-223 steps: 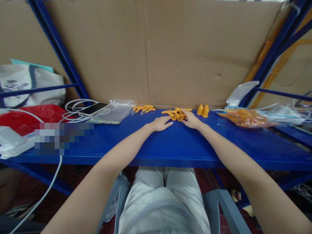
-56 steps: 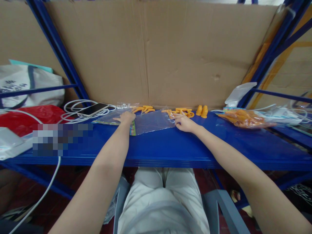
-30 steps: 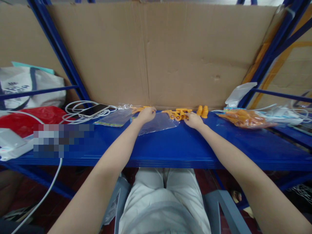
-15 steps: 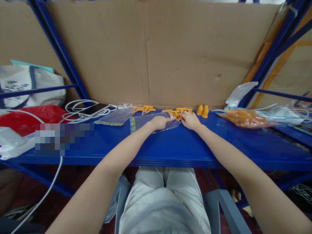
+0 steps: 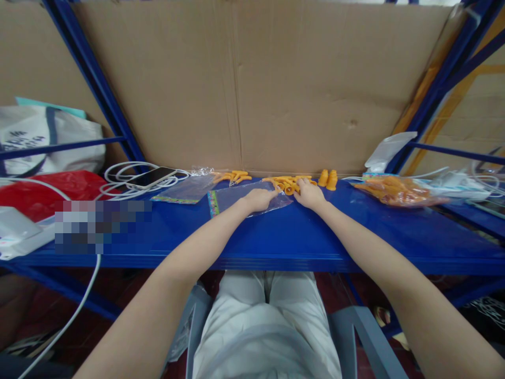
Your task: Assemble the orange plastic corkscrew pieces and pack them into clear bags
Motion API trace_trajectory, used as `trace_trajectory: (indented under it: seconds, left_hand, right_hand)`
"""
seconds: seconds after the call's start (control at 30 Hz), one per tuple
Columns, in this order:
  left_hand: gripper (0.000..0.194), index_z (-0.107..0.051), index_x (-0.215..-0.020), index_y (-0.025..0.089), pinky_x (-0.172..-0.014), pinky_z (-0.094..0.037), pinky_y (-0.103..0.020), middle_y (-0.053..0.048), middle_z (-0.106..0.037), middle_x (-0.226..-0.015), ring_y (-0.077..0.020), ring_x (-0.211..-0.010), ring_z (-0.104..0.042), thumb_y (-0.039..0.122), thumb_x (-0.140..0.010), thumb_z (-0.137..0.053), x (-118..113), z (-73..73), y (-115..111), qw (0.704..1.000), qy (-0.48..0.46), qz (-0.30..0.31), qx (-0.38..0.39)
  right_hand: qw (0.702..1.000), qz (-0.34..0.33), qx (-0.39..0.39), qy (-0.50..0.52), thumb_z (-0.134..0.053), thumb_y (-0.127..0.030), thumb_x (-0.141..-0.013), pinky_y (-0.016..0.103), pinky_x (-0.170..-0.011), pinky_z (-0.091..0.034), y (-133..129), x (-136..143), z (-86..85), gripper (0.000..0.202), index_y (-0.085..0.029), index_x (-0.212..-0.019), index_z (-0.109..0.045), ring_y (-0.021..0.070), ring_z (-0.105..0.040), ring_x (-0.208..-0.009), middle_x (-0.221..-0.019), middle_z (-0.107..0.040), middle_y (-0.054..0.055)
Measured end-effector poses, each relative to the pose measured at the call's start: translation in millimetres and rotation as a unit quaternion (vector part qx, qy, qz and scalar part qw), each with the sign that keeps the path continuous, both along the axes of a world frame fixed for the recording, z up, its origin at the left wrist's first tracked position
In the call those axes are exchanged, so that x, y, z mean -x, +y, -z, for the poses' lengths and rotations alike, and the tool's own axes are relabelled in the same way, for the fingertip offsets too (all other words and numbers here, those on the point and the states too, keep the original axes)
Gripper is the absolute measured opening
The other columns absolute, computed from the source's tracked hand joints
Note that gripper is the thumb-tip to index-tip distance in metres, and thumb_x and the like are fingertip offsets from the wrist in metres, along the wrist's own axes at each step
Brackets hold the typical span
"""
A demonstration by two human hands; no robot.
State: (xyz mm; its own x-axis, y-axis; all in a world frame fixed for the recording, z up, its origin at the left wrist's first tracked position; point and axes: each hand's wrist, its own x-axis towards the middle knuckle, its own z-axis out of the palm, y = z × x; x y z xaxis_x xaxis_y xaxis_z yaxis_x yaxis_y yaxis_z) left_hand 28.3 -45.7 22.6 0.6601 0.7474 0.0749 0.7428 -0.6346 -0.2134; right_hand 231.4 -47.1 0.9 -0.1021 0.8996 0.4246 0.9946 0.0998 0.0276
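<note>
Half-curled right hand [image 5: 310,196] on orange pieces [image 5: 289,190], left hand [image 5: 258,201] on clear bag [image 5: 229,198]

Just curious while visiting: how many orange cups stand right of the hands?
2 in view: the left cup, near the cardboard, just right of the right hand, and the right cup beside it, slightly nearer. Any nested inside would be hidden.

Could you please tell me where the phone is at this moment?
In the head view, the phone lies toward the left of the blue table, among the white cables, left of a flat clear bag.
</note>
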Motion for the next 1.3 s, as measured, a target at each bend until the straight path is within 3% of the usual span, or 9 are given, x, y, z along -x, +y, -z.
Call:
trace_trajectory:
  seconds: [0.27,0.5,0.67,0.8,0.87,1.17,1.3]
  left_hand:
    - [0.038,-0.055,-0.13,0.016,-0.086,-0.052,-0.035,-0.017,-0.07,-0.118,-0.0271,-0.106,-0.068,0.016,-0.097,-0.038,4,2.1,3,1.0,-0.026,-0.005,-0.012]
    - [0.03,-0.063,-0.113,0.019,-0.087,-0.052,-0.033,-0.012,-0.072,-0.115,-0.0246,-0.105,-0.068,0.017,-0.097,-0.038,3,1.4,1,0.994,-0.107,0.015,-0.001]
    - [0.028,-0.066,-0.104,0.017,-0.089,-0.051,-0.033,-0.012,-0.071,-0.115,-0.0244,-0.108,-0.067,0.02,-0.098,-0.038,2,-2.2,-3,0.993,-0.112,0.031,0.007]
    - [0.027,-0.067,-0.103,0.017,-0.091,-0.051,-0.031,-0.01,-0.071,-0.116,-0.0225,-0.11,-0.066,0.018,-0.097,-0.041,3,-2.6,-2,0.992,-0.115,0.047,-0.001]
    - [0.027,-0.066,-0.106,0.017,-0.092,-0.05,-0.031,-0.01,-0.07,-0.117,-0.0224,-0.111,-0.065,0.018,-0.097,-0.04,4,-1.9,-1,0.99,-0.132,0.051,0.0]
    - [0.031,-0.061,-0.12,0.017,-0.097,-0.049,-0.033,-0.012,-0.069,-0.121,-0.0216,-0.114,-0.063,0.015,-0.098,-0.039,5,3.6,4,0.976,-0.195,0.097,-0.02]
    - [0.029,-0.065,-0.111,0.017,-0.092,-0.052,-0.033,-0.01,-0.07,-0.115,-0.0203,-0.106,-0.066,0.014,-0.098,-0.039,3,10.4,9,0.969,-0.21,0.125,-0.046]
  right_hand:
    - [0.998,-0.021,0.029,0.045,-0.049,-0.028,-0.093,0.043,-0.097,-0.05,8,-9,4.6,0.042,-0.012,-0.13,-0.059,0.0325,-0.062,-0.118,-0.129,-0.065,0.02]
    - [0.988,-0.03,-0.068,0.137,-0.044,-0.022,-0.09,0.041,-0.096,-0.05,15,-16,3.9,0.043,-0.014,-0.129,-0.062,0.03,-0.063,-0.111,-0.125,-0.063,0.017]
    - [0.952,-0.061,-0.158,0.255,-0.044,-0.03,-0.091,0.043,-0.093,-0.051,21,-29,-5.4,0.039,-0.016,-0.12,-0.066,0.0275,-0.063,-0.106,-0.113,-0.067,0.015]
    - [0.878,-0.118,-0.15,0.439,-0.044,-0.04,-0.092,0.034,-0.07,-0.056,26,-32,-8.9,0.041,-0.017,-0.117,-0.067,0.0197,-0.065,-0.08,-0.097,-0.07,0.01]
    - [0.852,-0.142,-0.137,0.484,-0.049,-0.042,-0.09,0.03,-0.063,-0.055,26,-30,-8.9,0.038,-0.018,-0.11,-0.07,0.0177,-0.065,-0.076,-0.091,-0.07,0.007]
    - [0.842,-0.131,-0.127,0.508,-0.058,-0.034,-0.086,0.03,-0.068,-0.057,28,-25,-6.5,0.025,-0.016,-0.096,-0.072,0.0178,-0.067,-0.079,-0.091,-0.072,0.007]
    - [0.845,-0.184,-0.109,0.491,-0.061,-0.037,-0.085,0.034,-0.077,-0.057,24,-23,-6.9,0.026,-0.017,-0.097,-0.071,0.0183,-0.067,-0.084,-0.093,-0.071,0.007]
